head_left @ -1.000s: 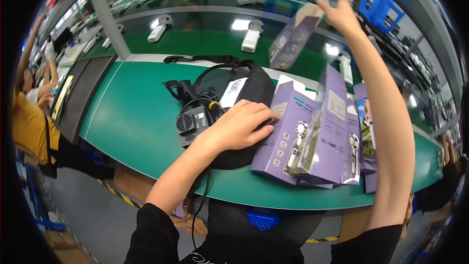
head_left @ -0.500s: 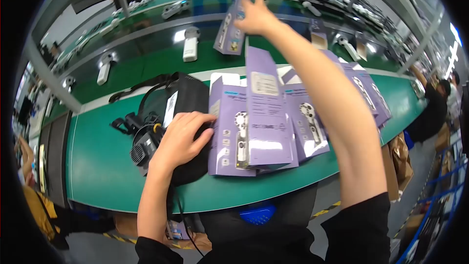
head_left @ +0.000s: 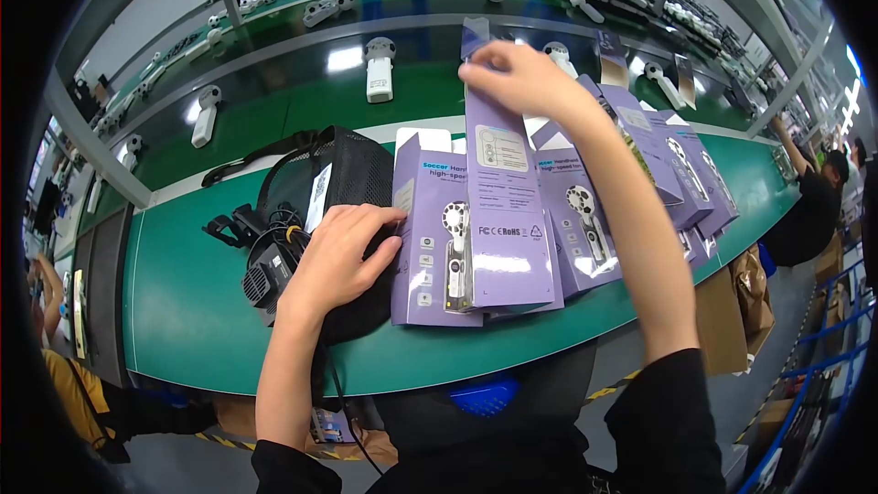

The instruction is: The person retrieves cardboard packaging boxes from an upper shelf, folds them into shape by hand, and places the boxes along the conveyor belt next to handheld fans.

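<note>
in the head view we see the green desk (head_left: 187, 284) with a curved front edge, and a strip of its surface runs between that edge and the purple cartons (head_left: 585, 220). more green shows at the left end, while further cartons (head_left: 672, 165) crowd the right side. our left hand (head_left: 340, 261) lies over a black mesh bag (head_left: 373, 172), its grip fairly wide, thumb apart from the fingers, fingertips at the left edge of one carton (head_left: 422, 252). our right hand (head_left: 526, 78) is bent over the upper part of the front carton (head_left: 514, 229); we cannot tell whether that grip pinches it. this front carton stretches from near the front edge towards the rail (head_left: 329, 32), overlapping its neighbours, glossy, with a white label panel and compliance marks. the cartons beside it show a spotted handheld fan and "soccer" lettering. a black device (head_left: 262, 282) sits left of the bag, just beside our left wrist.
</note>
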Motion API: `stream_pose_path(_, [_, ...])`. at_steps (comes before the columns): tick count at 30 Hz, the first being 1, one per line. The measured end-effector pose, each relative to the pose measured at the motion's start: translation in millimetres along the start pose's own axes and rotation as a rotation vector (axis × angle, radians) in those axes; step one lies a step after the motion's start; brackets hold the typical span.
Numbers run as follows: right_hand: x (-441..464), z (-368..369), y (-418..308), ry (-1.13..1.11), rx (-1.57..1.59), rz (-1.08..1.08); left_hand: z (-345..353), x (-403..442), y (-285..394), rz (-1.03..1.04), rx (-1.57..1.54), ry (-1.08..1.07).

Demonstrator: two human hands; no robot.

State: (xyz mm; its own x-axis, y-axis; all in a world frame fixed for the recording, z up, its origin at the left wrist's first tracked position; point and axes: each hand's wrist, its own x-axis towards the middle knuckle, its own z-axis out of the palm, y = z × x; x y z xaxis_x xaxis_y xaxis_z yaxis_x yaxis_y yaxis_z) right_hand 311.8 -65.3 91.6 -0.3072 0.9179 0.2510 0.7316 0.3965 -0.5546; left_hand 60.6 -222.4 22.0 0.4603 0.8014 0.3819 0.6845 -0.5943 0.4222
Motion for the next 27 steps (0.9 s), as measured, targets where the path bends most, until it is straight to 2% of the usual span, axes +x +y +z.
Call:
stream_pose_path(3, [-82, -1, -31, -0.056, -0.031, -0.040, 2, -1, 2, -0.017, -0.011, 0.008])
stream_pose_path(6, [-101, 3, -29, -0.148, 0.065, -0.012, 4, -4, 9, -0.040, -0.021, 0.033])
stream_pose_path(8, [-106, 3, -31, -0.193, 0.124, -0.012, 2, -4, 18, -0.041, -0.122, -0.031])
stream_pose_path(10, [-108, -5, -34, -0.280, 0.345, 0.070, 2, -1, 30, -0.057, -0.159, -0.045])
stream_pose_path(12, [-106, -4, -45, -0.341, 0.455, 0.087, 0, 7, 51, -0.087, -0.430, -0.069])
stream_pose_path(14, [-104, 2, -64, -0.073, 0.600, -0.227, -10, 20, 76, -0.043, -0.372, 0.098])
stream_pose_path(15, [-100, 4, -74, 0.071, 0.679, -0.388, -16, 31, 79, 0.056, -0.293, 0.248])
stream_pose_path(16, [-93, 0, -88, 0.063, 0.690, -0.417, -24, 44, 79, 0.158, -0.208, 0.394])
stream_pose_path(17, [-86, -8, -103, 0.137, 0.836, -0.453, -35, 56, 80, 0.154, -0.185, 0.405])
stream_pose_path(19, [-75, -20, -123, 0.283, 1.119, -0.507, -55, 80, 77, 0.165, -0.028, 0.636])
stream_pose_path(20, [-69, -16, -123, 0.275, 1.126, -0.524, -63, 87, 71, 0.164, -0.012, 0.646])
stream_pose_path(23, [-47, -5, -112, 0.246, 0.843, -0.567, -82, 114, 49, 0.017, -0.938, 0.644])
stream_pose_path(24, [-53, -4, -111, 0.253, 0.851, -0.586, -83, 116, 48, 0.028, -0.920, 0.647])
stream_pose_path(26, [-68, 1, -103, 0.028, 0.598, -0.580, -76, 112, 47, -0.008, -0.864, 0.738])
stream_pose_path(27, [-63, 2, -98, 0.023, 0.610, -0.571, -69, 112, 42, -0.052, -0.850, 0.774])
